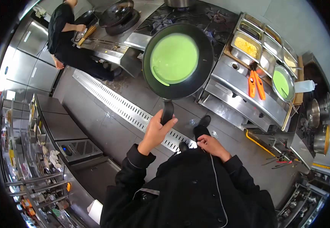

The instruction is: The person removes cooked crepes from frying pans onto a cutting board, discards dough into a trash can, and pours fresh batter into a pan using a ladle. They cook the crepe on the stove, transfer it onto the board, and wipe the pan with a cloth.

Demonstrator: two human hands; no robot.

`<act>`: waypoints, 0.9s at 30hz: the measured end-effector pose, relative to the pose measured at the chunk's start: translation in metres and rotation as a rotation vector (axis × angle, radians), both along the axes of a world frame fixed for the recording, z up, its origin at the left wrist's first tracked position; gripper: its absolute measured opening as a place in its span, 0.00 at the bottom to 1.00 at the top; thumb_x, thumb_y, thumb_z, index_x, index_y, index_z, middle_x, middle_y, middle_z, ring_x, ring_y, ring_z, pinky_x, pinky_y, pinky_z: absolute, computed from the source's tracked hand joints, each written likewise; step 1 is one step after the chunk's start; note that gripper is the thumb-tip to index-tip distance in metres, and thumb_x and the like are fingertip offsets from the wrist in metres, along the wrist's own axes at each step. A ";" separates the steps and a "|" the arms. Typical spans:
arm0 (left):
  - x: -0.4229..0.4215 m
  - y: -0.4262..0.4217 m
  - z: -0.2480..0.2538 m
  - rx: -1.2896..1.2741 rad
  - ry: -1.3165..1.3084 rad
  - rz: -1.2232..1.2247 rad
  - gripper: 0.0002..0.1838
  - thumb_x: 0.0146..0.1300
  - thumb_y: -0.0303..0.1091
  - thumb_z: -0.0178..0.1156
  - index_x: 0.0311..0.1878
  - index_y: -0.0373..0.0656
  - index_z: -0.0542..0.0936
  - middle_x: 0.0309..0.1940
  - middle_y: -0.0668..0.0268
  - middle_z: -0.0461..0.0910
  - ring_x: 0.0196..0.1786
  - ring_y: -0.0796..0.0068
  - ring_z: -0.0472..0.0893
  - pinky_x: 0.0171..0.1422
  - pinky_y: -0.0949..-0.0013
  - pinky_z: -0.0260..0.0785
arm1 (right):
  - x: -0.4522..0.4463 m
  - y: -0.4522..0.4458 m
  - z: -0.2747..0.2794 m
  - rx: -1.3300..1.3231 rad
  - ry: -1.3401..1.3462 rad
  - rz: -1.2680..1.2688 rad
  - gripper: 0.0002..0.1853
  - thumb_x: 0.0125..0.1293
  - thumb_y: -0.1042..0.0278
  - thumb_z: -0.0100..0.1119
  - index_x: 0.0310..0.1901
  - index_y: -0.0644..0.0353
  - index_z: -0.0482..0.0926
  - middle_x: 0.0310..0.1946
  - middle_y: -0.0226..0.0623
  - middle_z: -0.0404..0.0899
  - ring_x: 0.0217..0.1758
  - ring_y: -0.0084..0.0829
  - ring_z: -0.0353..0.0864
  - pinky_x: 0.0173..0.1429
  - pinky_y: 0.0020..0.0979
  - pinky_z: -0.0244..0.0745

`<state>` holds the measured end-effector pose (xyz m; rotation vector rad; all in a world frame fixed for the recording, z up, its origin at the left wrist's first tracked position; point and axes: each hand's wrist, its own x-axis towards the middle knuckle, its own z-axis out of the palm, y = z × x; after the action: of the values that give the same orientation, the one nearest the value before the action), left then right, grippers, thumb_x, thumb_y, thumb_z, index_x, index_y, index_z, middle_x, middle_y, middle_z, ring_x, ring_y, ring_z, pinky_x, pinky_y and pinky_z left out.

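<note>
My left hand [156, 132] is closed around the black handle of a frying pan [206, 62], which is held out in front of me above the floor. A layer of pale green batter [175, 57] covers much of the pan's base, with a thin green streak at its lower edge. Close to the front of my black jacket is my right hand [212, 146], its fingers curled together. What they hold, if anything, I cannot make out.
Right of the pan, a metal counter carries steel containers, one with yellow crumbly food [245, 47], a bowl of green liquid [282, 84] and orange-handled tools [256, 84]. Gas burners [161, 24] lie behind the pan. A co-worker [68, 41] stands at the left stove. A slotted drain [112, 100] crosses the floor.
</note>
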<state>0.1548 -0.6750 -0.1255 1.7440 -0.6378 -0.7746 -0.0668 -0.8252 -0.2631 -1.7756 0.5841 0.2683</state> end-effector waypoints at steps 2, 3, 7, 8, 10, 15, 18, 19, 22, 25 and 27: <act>0.014 -0.012 0.005 0.045 -0.026 -0.023 0.11 0.62 0.33 0.63 0.41 0.36 0.74 0.26 0.68 0.74 0.29 0.79 0.69 0.36 0.73 0.65 | 0.014 -0.015 -0.003 0.006 -0.012 -0.008 0.15 0.63 0.61 0.60 0.46 0.64 0.77 0.30 0.38 0.83 0.33 0.33 0.82 0.39 0.32 0.75; 0.022 -0.019 0.010 0.086 -0.054 -0.035 0.12 0.62 0.34 0.63 0.40 0.35 0.74 0.26 0.66 0.74 0.29 0.78 0.69 0.36 0.72 0.65 | 0.024 -0.023 -0.004 0.008 -0.025 -0.004 0.15 0.63 0.61 0.60 0.46 0.64 0.77 0.30 0.38 0.83 0.33 0.33 0.82 0.39 0.31 0.75; 0.049 -0.043 0.003 0.231 -0.131 -0.057 0.12 0.63 0.35 0.62 0.38 0.35 0.73 0.23 0.62 0.73 0.27 0.73 0.70 0.33 0.68 0.64 | 0.059 -0.057 -0.001 -0.003 -0.037 0.031 0.16 0.63 0.61 0.59 0.46 0.64 0.77 0.31 0.39 0.83 0.34 0.35 0.83 0.40 0.32 0.75; 0.056 -0.049 0.002 0.281 -0.156 -0.065 0.12 0.63 0.35 0.62 0.37 0.35 0.73 0.22 0.61 0.72 0.26 0.72 0.70 0.32 0.67 0.64 | 0.067 -0.066 0.000 -0.011 -0.037 0.044 0.16 0.63 0.60 0.59 0.46 0.64 0.77 0.31 0.39 0.83 0.35 0.35 0.83 0.40 0.33 0.75; 0.066 -0.061 0.004 0.320 -0.165 -0.083 0.12 0.62 0.35 0.62 0.36 0.36 0.73 0.21 0.65 0.72 0.25 0.76 0.69 0.31 0.69 0.63 | 0.077 -0.082 -0.004 -0.019 -0.060 0.036 0.16 0.63 0.60 0.60 0.46 0.64 0.77 0.31 0.37 0.83 0.34 0.33 0.82 0.40 0.31 0.75; 0.090 -0.089 0.009 0.442 -0.320 -0.128 0.11 0.62 0.35 0.62 0.33 0.38 0.73 0.19 0.72 0.70 0.23 0.83 0.67 0.28 0.73 0.60 | 0.098 -0.126 -0.008 -0.051 -0.109 0.035 0.18 0.63 0.58 0.59 0.46 0.65 0.77 0.31 0.39 0.83 0.35 0.36 0.82 0.41 0.34 0.75; 0.103 -0.111 0.036 0.491 -0.230 -0.175 0.11 0.63 0.36 0.61 0.33 0.38 0.73 0.18 0.71 0.70 0.22 0.81 0.67 0.27 0.72 0.60 | 0.107 -0.149 -0.007 -0.030 -0.100 0.027 0.18 0.63 0.57 0.59 0.45 0.65 0.77 0.31 0.42 0.83 0.37 0.40 0.83 0.42 0.36 0.75; 0.107 -0.118 0.054 0.503 -0.079 -0.202 0.12 0.64 0.36 0.60 0.32 0.38 0.72 0.17 0.71 0.69 0.21 0.79 0.68 0.26 0.71 0.60 | 0.110 -0.156 -0.006 -0.016 -0.100 0.024 0.18 0.62 0.57 0.60 0.45 0.65 0.77 0.31 0.42 0.83 0.37 0.40 0.83 0.42 0.36 0.75; 0.127 -0.128 0.084 0.514 0.182 -0.271 0.11 0.65 0.36 0.59 0.32 0.39 0.72 0.16 0.71 0.69 0.19 0.78 0.68 0.25 0.71 0.60 | 0.116 -0.169 -0.011 0.014 -0.064 0.031 0.18 0.61 0.58 0.60 0.45 0.65 0.77 0.31 0.40 0.83 0.36 0.38 0.83 0.41 0.35 0.75; 0.152 -0.140 0.104 0.507 0.393 -0.362 0.11 0.67 0.35 0.57 0.31 0.40 0.72 0.17 0.73 0.69 0.20 0.81 0.67 0.25 0.74 0.59 | 0.122 -0.178 -0.017 0.042 -0.003 0.044 0.18 0.61 0.58 0.60 0.46 0.64 0.77 0.31 0.36 0.82 0.34 0.33 0.81 0.39 0.33 0.74; 0.169 -0.156 0.114 0.530 0.685 -0.279 0.11 0.68 0.35 0.56 0.31 0.40 0.72 0.16 0.72 0.68 0.20 0.82 0.67 0.25 0.74 0.59 | 0.128 -0.184 -0.015 0.028 -0.023 -0.023 0.19 0.60 0.57 0.60 0.44 0.65 0.77 0.31 0.41 0.82 0.35 0.38 0.82 0.40 0.36 0.75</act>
<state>0.3239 -0.8305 -0.0115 1.6958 -0.2055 -1.7590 0.0609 -1.0088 -0.2784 -1.7416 0.5810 0.2394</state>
